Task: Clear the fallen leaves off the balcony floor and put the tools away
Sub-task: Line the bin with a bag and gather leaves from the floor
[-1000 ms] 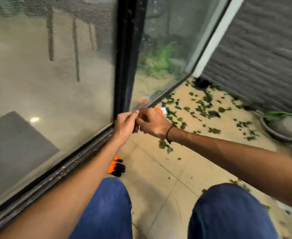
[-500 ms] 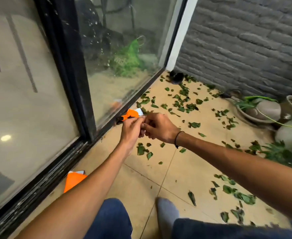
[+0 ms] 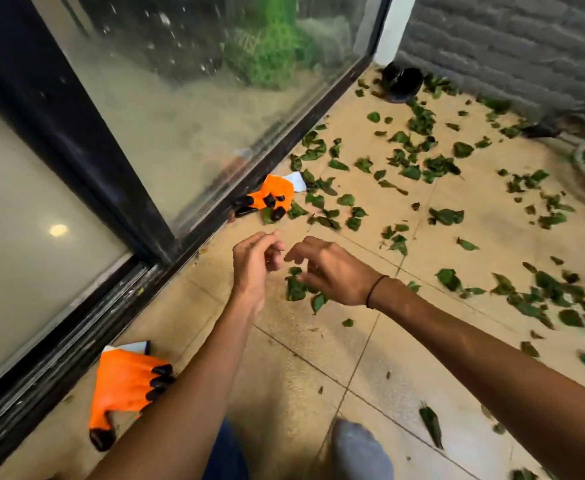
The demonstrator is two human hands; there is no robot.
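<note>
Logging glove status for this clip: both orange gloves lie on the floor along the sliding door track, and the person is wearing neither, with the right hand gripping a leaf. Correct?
Not quite. The head view shows the right hand holding nothing, its fingers loosely curled above the leaves. The rest stands: one orange glove and the other glove lie by the door track, and the left hand is bare too.

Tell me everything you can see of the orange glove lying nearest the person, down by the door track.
The near orange glove lies flat on the tan floor tile beside the black sliding door track, by the left forearm, which hides part of it. It looks like orange fabric or rubber with black claw-like tips on the fingers, which point right; one more black tip points toward the camera. A white cuff shows at its far end. Neither hand touches it. No leaves lie on it.
</note>
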